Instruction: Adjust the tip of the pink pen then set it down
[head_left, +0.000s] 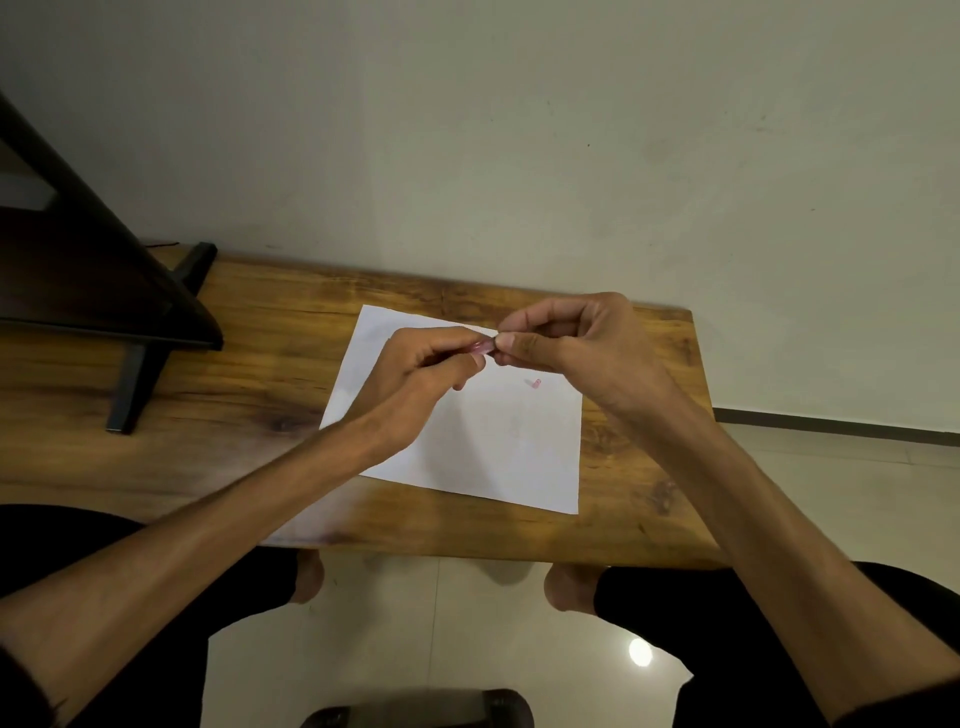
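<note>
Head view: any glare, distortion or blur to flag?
Head view: dim, flat light; one bright glare spot on the glossy floor; wide-angle bend shows in the table edge and the forearms. The small pink piece, pinched between the left hand and the right hand, is soft, and so is the pink bit on the white paper. Shadows are faint.

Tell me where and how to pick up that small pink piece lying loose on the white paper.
Pinch the small pink piece across its short sides, coming straight down from above. It lies flat and alone on the white paper, apart from both hands, so nothing blocks a top approach. It looks too low for anything but a fingertip pinch. The right hand is nearer, but it and the left hand already pinch another pink item.
</note>
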